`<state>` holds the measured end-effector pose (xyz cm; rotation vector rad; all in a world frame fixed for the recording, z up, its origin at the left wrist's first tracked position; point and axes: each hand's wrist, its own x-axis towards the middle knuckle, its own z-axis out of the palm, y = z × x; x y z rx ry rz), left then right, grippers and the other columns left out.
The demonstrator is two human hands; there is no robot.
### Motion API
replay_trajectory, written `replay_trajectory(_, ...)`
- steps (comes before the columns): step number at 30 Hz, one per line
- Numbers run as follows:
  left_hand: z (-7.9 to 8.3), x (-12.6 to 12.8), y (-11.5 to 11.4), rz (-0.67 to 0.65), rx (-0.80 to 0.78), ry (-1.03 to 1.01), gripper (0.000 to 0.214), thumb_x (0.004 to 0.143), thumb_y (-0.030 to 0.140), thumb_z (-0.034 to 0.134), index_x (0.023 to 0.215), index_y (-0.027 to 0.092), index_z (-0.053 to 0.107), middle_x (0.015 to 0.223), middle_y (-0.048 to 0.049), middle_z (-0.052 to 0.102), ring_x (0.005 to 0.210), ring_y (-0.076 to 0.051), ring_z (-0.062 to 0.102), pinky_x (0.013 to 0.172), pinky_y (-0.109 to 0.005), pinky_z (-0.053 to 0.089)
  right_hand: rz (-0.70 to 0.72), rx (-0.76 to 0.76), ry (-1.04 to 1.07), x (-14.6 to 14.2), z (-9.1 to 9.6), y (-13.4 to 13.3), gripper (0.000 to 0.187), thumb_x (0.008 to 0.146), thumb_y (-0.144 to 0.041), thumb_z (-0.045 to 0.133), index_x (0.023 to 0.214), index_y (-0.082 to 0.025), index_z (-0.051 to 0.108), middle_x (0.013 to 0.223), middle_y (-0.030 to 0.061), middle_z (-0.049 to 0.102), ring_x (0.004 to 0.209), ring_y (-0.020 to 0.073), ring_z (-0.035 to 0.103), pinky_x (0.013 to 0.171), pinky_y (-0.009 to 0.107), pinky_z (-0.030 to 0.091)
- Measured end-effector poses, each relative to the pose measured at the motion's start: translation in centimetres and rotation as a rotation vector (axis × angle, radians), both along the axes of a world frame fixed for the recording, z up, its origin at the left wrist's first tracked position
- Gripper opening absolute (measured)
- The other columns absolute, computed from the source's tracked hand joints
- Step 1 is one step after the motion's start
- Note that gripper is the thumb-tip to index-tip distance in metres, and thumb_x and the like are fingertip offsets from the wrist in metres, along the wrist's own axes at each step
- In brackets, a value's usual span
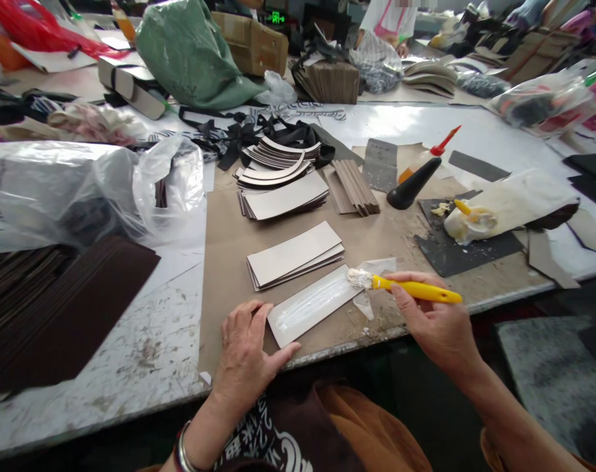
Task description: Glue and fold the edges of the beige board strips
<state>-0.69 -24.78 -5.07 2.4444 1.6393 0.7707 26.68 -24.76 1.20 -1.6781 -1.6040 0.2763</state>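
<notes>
My right hand grips a yellow-handled brush, its bristles coated in white paste and resting at the right end of a pale rectangular panel. A wet white streak runs along that panel. At the panel's left end, my left hand holds it, thumb on the near edge and fingers at the far left corner. Just behind lies a small stack of similar panels. Farther back are another stack of panels and some curved pieces. Everything here sits on a brown sheet.
A glue-smeared container lies on dark scraps at the right. Near it stand a black cone and a red-tipped bottle. Dark brown sheets and clear plastic bags occupy the left. Another person stands across the table.
</notes>
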Motion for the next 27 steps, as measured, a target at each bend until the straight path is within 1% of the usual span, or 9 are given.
replay_trajectory(4,0.0,0.0,-0.1,0.01,-0.02,-0.001,0.058,0.07,0.046,0.068,0.114,0.013,0.048,0.109,-0.014,0.051,0.104,-0.03,0.046,0.088,-0.048,0.04,0.05,0.053,-0.129,0.0,0.6,-0.3,0.014,0.086,-0.028,0.054,0.095,-0.019,0.06,0.092,0.0063,0.064,0.085,0.0198,0.062,0.079,0.034,0.05)
replay_trajectory(7,0.1,-0.1,-0.1,0.01,-0.035,0.006,0.062,0.07,0.046,0.069,0.117,0.012,0.046,0.111,-0.0148,0.05,0.106,-0.031,0.045,0.09,-0.049,0.039,0.081,0.084,-0.168,-0.3,1.0,-0.6,0.013,0.086,-0.025,0.054,0.095,-0.019,0.06,0.091,0.0058,0.064,0.087,0.0191,0.062,0.081,0.032,0.05)
replay_trajectory(11,0.6,-0.5,-0.2,-0.044,-0.101,-0.022,0.073,0.069,0.041,0.07,0.128,0.013,0.037,0.119,-0.0159,0.046,0.112,-0.031,0.042,0.095,-0.049,0.037,0.072,0.042,-0.115,-1.1,1.6,-1.1,0.013,0.085,-0.026,0.055,0.095,-0.02,0.06,0.094,0.0056,0.064,0.087,0.0188,0.062,0.077,0.03,0.051)
replay_trajectory(14,0.8,-0.9,-0.3,-0.072,-0.145,-0.07,0.071,0.072,0.034,0.069,0.131,0.017,0.033,0.122,-0.0149,0.044,0.114,-0.03,0.041,0.097,-0.049,0.037,0.131,0.014,-0.039,-2.4,1.8,-1.4,0.012,0.085,-0.024,0.056,0.096,-0.021,0.06,0.094,0.0047,0.064,0.085,0.0179,0.062,0.076,0.029,0.052)
replay_trajectory(17,0.9,-1.0,-0.4,-0.066,-0.155,-0.092,0.067,0.073,0.031,0.068,0.129,0.018,0.035,0.123,-0.0141,0.044,0.115,-0.03,0.041,0.098,-0.049,0.037,0.266,0.016,0.065,-4.5,1.4,-1.5,0.012,0.085,-0.019,0.055,0.096,-0.022,0.058,0.092,0.0035,0.064,0.088,0.0161,0.062,0.08,0.027,0.051)
replay_trajectory(20,0.7,-1.0,-0.4,-0.059,-0.158,-0.092,0.063,0.072,0.034,0.069,0.125,0.016,0.039,0.122,-0.0142,0.044,0.115,-0.03,0.041,0.097,-0.049,0.038,0.388,0.019,0.163,-6.8,0.5,-1.4,0.014,0.085,-0.015,0.054,0.098,-0.021,0.057,0.092,0.0031,0.063,0.09,0.0144,0.061,0.081,0.025,0.05)
replay_trajectory(22,0.6,-1.0,-0.4,-0.056,-0.153,-0.094,0.062,0.072,0.037,0.069,0.123,0.015,0.042,0.121,-0.0145,0.045,0.115,-0.03,0.041,0.097,-0.049,0.038,0.446,0.005,0.209,-7.7,-0.1,-1.3,0.014,0.085,-0.014,0.053,0.098,-0.02,0.057,0.091,0.0032,0.063,0.09,0.0141,0.061,0.081,0.025,0.05)
replay_trajectory(24,0.5,-1.0,-0.4,-0.052,-0.146,-0.097,0.061,0.072,0.038,0.07,0.121,0.015,0.043,0.121,-0.0145,0.045,0.114,-0.03,0.041,0.097,-0.048,0.039,0.467,-0.011,0.223,-7.9,-0.5,-1.2,0.014,0.085,-0.014,0.053,0.097,-0.02,0.057,0.091,0.0032,0.063,0.089,0.0141,0.061,0.081,0.025,0.05)
replay_trajectory(27,0.6,-1.0,-0.3,-0.05,-0.14,-0.094,0.06,0.071,0.034,0.071,0.12,0.015,0.044,0.12,-0.0144,0.045,0.113,-0.029,0.041,0.096,-0.048,0.039,0.403,0.007,0.181,-6.9,-0.4,-1.1,0.014,0.085,-0.014,0.054,0.097,-0.02,0.057,0.092,0.0034,0.063,0.09,0.0143,0.06,0.082,0.025,0.05)
